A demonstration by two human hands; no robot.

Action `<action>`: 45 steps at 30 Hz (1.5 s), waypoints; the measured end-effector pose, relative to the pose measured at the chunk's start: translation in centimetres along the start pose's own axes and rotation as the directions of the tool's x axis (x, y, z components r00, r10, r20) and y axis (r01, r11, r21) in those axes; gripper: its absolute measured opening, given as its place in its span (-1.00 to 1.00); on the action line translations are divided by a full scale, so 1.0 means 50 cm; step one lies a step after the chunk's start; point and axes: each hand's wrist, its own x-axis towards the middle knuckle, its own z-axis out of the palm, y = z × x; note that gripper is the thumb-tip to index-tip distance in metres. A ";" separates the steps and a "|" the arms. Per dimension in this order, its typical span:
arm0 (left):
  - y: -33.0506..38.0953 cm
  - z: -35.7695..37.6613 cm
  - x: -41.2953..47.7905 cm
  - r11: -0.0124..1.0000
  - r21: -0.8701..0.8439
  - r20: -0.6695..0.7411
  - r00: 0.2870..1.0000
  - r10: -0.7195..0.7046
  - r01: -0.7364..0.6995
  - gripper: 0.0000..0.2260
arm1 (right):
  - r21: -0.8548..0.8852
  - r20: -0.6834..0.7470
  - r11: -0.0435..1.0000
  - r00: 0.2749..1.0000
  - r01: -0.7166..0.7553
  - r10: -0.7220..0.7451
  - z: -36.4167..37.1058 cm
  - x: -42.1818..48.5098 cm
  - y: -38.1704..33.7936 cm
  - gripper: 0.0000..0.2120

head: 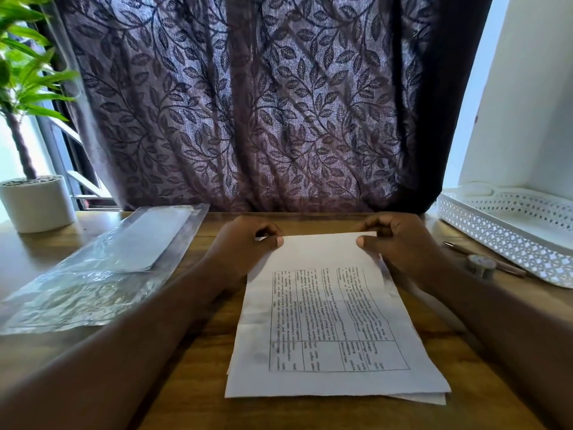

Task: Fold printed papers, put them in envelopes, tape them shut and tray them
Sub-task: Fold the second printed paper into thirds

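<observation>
Step in hand: folding, at its very start.

- Printed paper point(325, 321) lies flat in the middle of the worktop point(192, 367), long side running from the near edge towards the far edge. No crease shows.
- A second sheet point(431, 398) peeks out beneath its near right corner, so there are at least two in the pile.
- Left hand point(245, 243) pinches the far left corner of the top sheet, thumb on top and fingers curled under.
- Right hand point(403, 246) pinches the far right corner the same way.

Next move, as I judge it:
- Lift the far edge and bring it towards the near edge.
- Keep both corners level so the side edges line up, and take only the top sheet.
- Press the crease flat.

Supplies:
- Clear plastic pack point(102, 274) along the left edge holds flat white pieces, probably the envelopes.
- Tape roll point(480, 266) sits near the right edge, over or just beside a pen point(511, 270).
- White perforated tray point(502, 231) stands at the far right corner; no envelope shows in the part in view.

Writing: the sheet carries a ruled table packed with small print, turned sideways to the viewer and too blurred to read. No brand or label can be made out anywhere.
</observation>
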 end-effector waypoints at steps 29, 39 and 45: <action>0.009 -0.037 -0.006 1.000 0.021 -0.027 1.000 0.004 -0.004 -0.91 | -0.257 0.234 0.961 0.971 0.100 -0.038 -0.036 0.002 -0.021 -0.88; 0.081 0.000 -0.026 0.951 0.177 -0.019 0.965 0.260 -0.253 -0.82 | -0.337 0.123 0.900 0.961 0.277 -0.249 0.021 -0.026 -0.073 -0.95; 0.107 0.012 -0.025 0.921 0.196 -0.031 0.936 0.350 -0.338 -0.86 | -0.293 0.096 0.881 0.928 0.372 -0.360 0.032 -0.034 -0.089 -0.96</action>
